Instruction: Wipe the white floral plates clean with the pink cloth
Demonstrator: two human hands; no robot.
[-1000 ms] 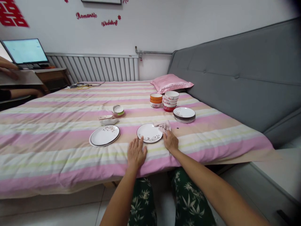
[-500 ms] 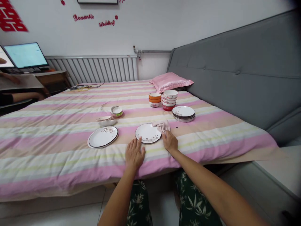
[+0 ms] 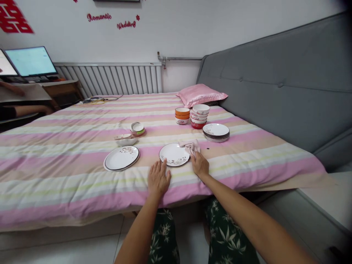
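A white plate (image 3: 173, 154) with a dark rim and a floral print lies on the striped bed in front of me. My left hand (image 3: 158, 178) rests flat at its near left edge, fingers stretched out, one fingertip touching the rim. At the plate's right side, my right hand (image 3: 200, 164) is closed on a pale pink cloth (image 3: 190, 146), part of which lies over the plate's right edge. To the left sits a small stack of similar plates (image 3: 121, 158). A taller stack of plates (image 3: 216, 131) stands to the right.
Behind are stacked orange bowls (image 3: 182, 113) and white-and-red bowls (image 3: 199, 116). Small dishes (image 3: 137, 127) and a white bowl (image 3: 126, 141) sit left of centre. A pink pillow (image 3: 201, 94) lies by the grey headboard (image 3: 275, 69). Another person's arm (image 3: 12, 88) shows at the far left.
The view has shifted slightly, so everything appears a little higher and further right. Both hands and the cloth keep nearly the same place against the plate.
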